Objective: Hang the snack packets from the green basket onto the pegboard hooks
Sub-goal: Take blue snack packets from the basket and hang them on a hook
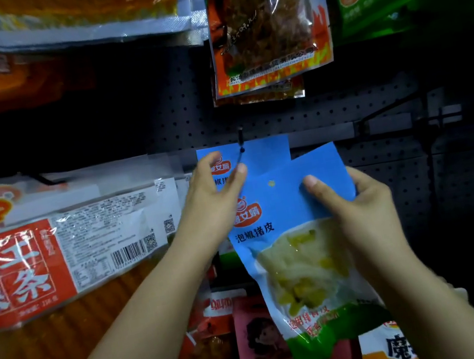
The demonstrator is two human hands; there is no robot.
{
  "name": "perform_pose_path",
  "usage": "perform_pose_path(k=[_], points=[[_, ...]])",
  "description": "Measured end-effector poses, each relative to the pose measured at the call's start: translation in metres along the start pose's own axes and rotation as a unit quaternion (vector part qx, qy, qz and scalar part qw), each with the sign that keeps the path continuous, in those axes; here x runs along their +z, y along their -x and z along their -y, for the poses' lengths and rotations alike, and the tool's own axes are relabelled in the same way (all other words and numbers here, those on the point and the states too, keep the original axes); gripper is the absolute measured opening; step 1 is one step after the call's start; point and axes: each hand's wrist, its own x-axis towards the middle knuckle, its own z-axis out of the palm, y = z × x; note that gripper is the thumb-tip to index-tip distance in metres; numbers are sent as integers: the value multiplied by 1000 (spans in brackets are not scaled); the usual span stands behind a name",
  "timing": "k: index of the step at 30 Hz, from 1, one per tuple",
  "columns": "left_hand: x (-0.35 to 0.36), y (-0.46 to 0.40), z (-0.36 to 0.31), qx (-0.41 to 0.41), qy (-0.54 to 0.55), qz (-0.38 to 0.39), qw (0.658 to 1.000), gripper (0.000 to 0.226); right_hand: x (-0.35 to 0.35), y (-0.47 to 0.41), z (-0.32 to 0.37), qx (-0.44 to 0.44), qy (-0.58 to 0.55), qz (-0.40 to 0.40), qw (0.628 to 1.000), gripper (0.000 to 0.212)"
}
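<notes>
Right hand (355,203) pinches tilted blue packet (294,232), thumb on front. Left hand (211,202), fingers loosely extended, touches hung packet (259,152) at hook (240,144).

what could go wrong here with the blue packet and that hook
1. The blue packet in the right hand is tilted, its hang hole off to the side of the hook, so it may miss the tip.
2. The left hand rests on the hung packet; a nudge might slide it off.
</notes>
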Motion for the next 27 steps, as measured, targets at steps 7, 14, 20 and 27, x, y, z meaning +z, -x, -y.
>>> perform_pose_path(k=[7,14,20,27], points=[[-26,48,-31,23,147,21,989,25,-5,20,38,-57,-37,65,996,10],[-48,56,-62,138,181,-43,973,10,9,20,67,-125,-51,101,986,9],[-52,43,-73,166,162,-55,971,22,18,9,73,-123,-21,70,990,4],[-51,32,-59,125,159,-57,978,22,26,3,63,-101,22,50,993,6]])
